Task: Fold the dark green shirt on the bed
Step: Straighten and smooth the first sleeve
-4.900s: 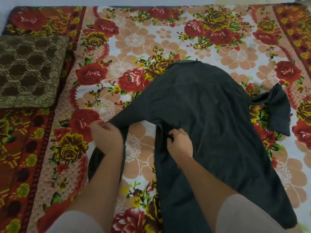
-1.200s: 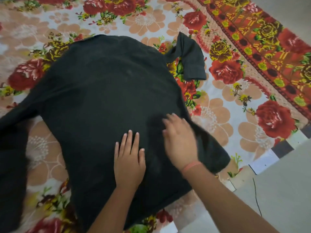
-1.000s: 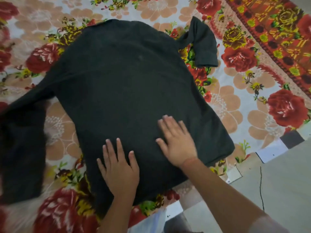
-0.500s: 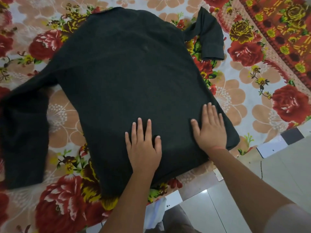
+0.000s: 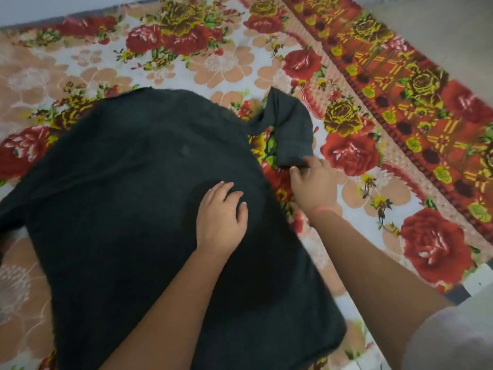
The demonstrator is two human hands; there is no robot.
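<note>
The dark green shirt [image 5: 138, 198] lies spread flat, back up, on the floral bedsheet [image 5: 218, 65]. Its right short sleeve [image 5: 289, 129] sticks out to the right, curled over itself. My left hand [image 5: 220, 220] rests palm down on the shirt's body near its right side, fingers slightly apart. My right hand [image 5: 313, 182] is at the cuff end of that sleeve, with thumb and fingers pinching the cuff's edge. The shirt's left sleeve runs off the left edge of the view.
A red and yellow patterned border [image 5: 416, 102] runs diagonally along the bed's right side. The bed's near edge and a strip of pale floor [image 5: 477, 287] show at the lower right. A pale wall [image 5: 48, 8] lies beyond the top left.
Both hands left the shirt's hem. My left hand moved up the shirt's body and my right hand reached out to the right sleeve's cuff. The view shifted up the bed.
</note>
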